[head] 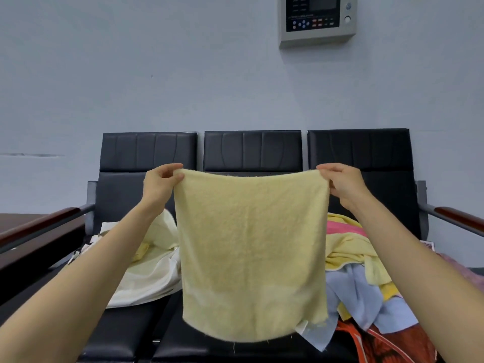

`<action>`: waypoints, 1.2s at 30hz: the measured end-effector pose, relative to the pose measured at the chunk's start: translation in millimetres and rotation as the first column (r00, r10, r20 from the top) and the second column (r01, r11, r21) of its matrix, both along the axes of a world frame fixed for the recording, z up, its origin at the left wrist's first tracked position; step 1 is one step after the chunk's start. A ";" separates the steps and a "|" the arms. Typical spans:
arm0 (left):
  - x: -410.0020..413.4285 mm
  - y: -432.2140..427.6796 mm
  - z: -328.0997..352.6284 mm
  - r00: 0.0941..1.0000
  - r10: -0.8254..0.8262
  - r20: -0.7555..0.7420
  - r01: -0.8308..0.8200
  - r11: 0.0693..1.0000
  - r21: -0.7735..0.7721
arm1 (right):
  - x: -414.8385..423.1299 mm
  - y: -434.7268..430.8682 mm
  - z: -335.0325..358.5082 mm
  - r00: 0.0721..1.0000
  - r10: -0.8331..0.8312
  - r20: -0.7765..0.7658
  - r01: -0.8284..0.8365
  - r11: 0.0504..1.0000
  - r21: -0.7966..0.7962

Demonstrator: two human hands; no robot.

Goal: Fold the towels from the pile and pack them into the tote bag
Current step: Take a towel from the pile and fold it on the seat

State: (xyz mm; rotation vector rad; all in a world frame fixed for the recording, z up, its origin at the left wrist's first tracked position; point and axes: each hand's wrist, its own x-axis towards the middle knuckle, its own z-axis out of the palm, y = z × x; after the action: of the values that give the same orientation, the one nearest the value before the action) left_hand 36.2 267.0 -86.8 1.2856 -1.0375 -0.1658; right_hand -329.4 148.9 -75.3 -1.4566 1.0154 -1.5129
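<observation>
Held yellow towel up over black bench, pinched at top corners by left hand and right hand. Hung between cream tote bag at left and towel pile at right.

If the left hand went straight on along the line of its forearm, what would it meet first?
Most likely the black backrest of the bench's left seat, just beyond the left hand, which pinches a top corner of the yellow towel. Depth is unclear, but nothing else shows in between.
</observation>
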 end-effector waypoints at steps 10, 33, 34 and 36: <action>5.8 -29.3 -2.3 0.917 0.226 0.329 -0.255 0.966 0.047 | 15.2 -26.8 -9.0 0.946 -0.244 -0.215 0.214 0.965 -0.152; 3.0 -7.1 -37.7 0.976 0.185 0.116 -0.194 0.978 0.078 | 34.6 -0.5 -39.7 0.922 -0.191 -0.337 0.100 0.958 -0.268; 4.4 -14.6 -49.3 0.974 0.182 0.137 -0.203 0.967 0.155 | 37.0 -10.4 -51.0 0.906 -0.170 -0.387 0.093 0.974 -0.208; 7.7 -30.4 -76.3 0.974 0.161 0.157 -0.198 0.945 0.260 | 42.2 -30.0 -78.2 0.883 -0.120 -0.453 0.081 0.991 -0.103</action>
State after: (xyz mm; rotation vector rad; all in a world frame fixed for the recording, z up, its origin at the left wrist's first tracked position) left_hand 44.0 236.6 -163.1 1.6561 -1.0285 -0.0858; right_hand -287.2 118.9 -153.5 -1.9020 1.3363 -1.3165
